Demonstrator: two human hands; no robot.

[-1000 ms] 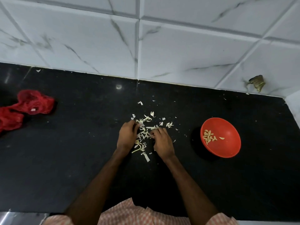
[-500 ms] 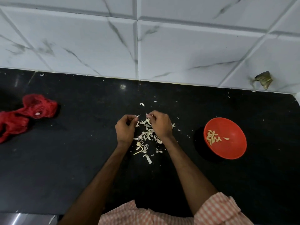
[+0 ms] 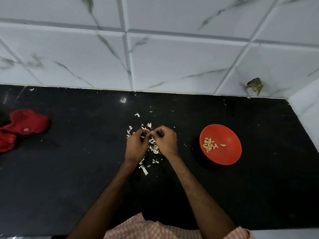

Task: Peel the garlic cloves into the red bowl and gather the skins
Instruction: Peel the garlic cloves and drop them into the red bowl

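The task looks partly done. The round red plastic bowl [image 3: 227,133] sits on the black stone surface [image 3: 69,178], well apart to the right of both hands, and holds a small heap of peeled pale-yellow garlic cloves [image 3: 208,144], with 1 clove lying just beside the heap. The left hand [image 3: 136,146] and right hand [image 3: 166,142] are close together over the surface, fingers curled. Their fingertips meet on a small pale piece [image 3: 149,133], which both appear to pinch. It is too small to tell whether it is a clove or only skin, but the pose suggests another clove is being stripped. The thin white papery garlic skins [image 3: 154,150] are not yet gathered. Most lie in a loose scatter under and between the hands, and stray flakes lie further out toward the white marble-patterned tile wall [image 3: 172,62]. No unpeeled cloves are visible on the surface, so how many remain cannot be judged. A crumpled red mesh bag [image 3: 27,123] lies far to the left.
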